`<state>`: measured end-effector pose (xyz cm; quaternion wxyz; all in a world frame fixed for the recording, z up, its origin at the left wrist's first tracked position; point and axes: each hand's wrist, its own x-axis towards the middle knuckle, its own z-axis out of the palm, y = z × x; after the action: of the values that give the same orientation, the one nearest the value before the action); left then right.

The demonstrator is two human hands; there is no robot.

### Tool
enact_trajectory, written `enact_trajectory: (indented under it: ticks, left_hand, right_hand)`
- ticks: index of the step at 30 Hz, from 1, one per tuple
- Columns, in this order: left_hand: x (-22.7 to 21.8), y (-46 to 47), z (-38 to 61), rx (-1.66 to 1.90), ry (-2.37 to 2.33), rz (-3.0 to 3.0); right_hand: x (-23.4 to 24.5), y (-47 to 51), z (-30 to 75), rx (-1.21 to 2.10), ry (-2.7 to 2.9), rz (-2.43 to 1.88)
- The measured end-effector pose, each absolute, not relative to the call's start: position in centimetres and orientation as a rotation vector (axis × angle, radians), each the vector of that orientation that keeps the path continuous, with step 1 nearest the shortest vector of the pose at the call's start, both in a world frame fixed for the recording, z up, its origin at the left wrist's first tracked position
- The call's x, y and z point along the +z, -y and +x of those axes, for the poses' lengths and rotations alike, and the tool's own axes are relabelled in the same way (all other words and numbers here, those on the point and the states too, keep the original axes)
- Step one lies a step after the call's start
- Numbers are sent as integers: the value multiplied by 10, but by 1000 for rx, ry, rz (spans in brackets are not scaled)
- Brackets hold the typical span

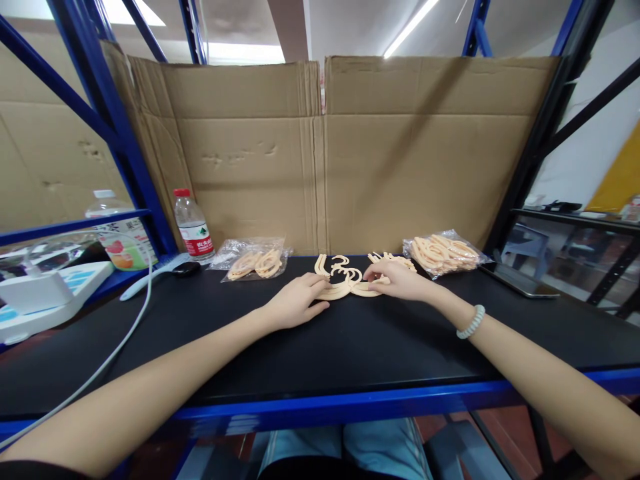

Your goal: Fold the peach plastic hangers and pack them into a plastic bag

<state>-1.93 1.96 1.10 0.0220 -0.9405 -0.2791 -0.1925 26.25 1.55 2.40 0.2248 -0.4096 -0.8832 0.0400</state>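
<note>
Near the back of the black table lies a pale, wood-coloured scroll ornament (pixel 343 291) made of curved strips. My left hand (pixel 296 301) rests at its left end, fingers stretched over the strip and the thumb apart in front. At the right end, my right hand (pixel 399 280) has its fingertips closed on a curved part of the ornament. A loose, small curl (pixel 341 260) and a U-shaped strip (pixel 321 265) lie just behind. More pale strips (pixel 406 262) are partly hidden behind my right hand.
Clear bags of similar pieces lie left (pixel 257 264) and right (pixel 443 253). A red-capped water bottle (pixel 194 227), a larger bottle (pixel 120 233), a power strip (pixel 55 293) and a white cable (pixel 135 323) are at left. A cardboard wall (pixel 425 160) closes off the back.
</note>
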Motion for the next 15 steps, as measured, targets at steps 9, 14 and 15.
enact_trajectory:
  ticks: [9, 14, 15]
  left_hand:
    - [-10, -30, -13, -688, 920, -3032]
    - [-12, -32, -14, -713, 895, -3002]
    - [-12, -33, -13, -704, 883, -2984]
  right_hand:
    - [8, -16, 250, 61, 2537, -1034]
    - [7, -15, 247, 79, 2584, -1025]
    - [7, -15, 247, 77, 2581, -1045]
